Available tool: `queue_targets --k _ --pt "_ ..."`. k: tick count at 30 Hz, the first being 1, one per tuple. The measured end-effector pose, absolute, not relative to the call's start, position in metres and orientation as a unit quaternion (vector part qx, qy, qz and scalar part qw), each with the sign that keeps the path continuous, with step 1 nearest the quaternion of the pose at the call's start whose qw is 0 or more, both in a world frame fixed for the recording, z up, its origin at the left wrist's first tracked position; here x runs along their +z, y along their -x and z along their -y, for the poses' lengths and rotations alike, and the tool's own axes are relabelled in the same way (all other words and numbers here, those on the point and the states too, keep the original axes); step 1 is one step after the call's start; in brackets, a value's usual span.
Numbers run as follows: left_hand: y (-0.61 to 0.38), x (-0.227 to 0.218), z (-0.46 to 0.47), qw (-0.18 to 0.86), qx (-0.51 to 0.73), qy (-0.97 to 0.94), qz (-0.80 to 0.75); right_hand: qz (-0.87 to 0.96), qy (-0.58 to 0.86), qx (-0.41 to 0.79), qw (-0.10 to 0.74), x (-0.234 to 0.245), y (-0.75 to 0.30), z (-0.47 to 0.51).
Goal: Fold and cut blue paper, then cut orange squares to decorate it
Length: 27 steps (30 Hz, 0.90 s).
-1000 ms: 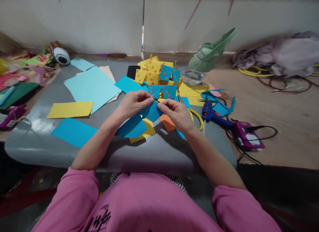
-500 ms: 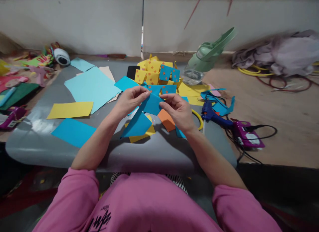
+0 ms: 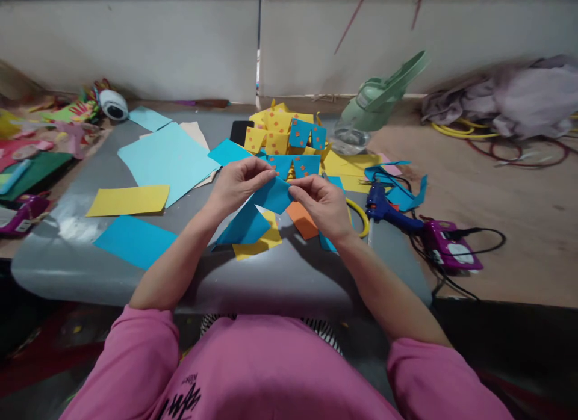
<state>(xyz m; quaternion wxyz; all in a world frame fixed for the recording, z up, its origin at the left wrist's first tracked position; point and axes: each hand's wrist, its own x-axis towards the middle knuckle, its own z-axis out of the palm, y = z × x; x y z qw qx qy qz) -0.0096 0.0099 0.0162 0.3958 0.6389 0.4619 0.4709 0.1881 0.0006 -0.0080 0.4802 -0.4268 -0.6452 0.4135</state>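
Behind the desk (image 3: pixel 533 233) stands a pale wall (image 3: pixel 135 47), and a grey sheet (image 3: pixel 90 284) covers the middle part of this desk. Over it, the left hand (image 3: pixel 241 179) and the right hand (image 3: pixel 323 203) hold a blue paper (image 3: pixel 273 197) between them, in front of a dotted heap (image 3: pixel 277 140) of yellow and blue pieces. Both hands are nearly closed: thumb and forefinger pinch the paper at its upper edge, close to each other, and the other fingers are curled. A second blue part (image 3: pixel 246 227) is seen lower, over a yellow piece (image 3: pixel 257 245); whether it belongs to the same paper, I cannot tell. In my judgement, the step in hand is to bend or align the paper along this edge. Such work would call for light, steady pressure from both thumbs, with the edges kept even. Just beside the right hand lies an orange piece (image 3: pixel 302 220).
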Motion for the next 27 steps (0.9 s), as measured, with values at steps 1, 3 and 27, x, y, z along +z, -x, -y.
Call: queue_targets --k 1,3,27 --pt "0.01 0.016 -0.009 0.38 0.466 -0.65 -0.464 0.641 0.428 0.421 0.478 -0.008 -0.188 -0.001" --pt "0.01 0.018 -0.006 0.348 0.455 -0.67 -0.472 0.639 0.429 0.436 0.467 -0.007 -0.187 -0.001" --pt "0.018 0.03 -0.003 0.529 0.326 -0.679 -0.391 0.676 0.364 0.491 0.412 -0.003 -0.19 0.002"
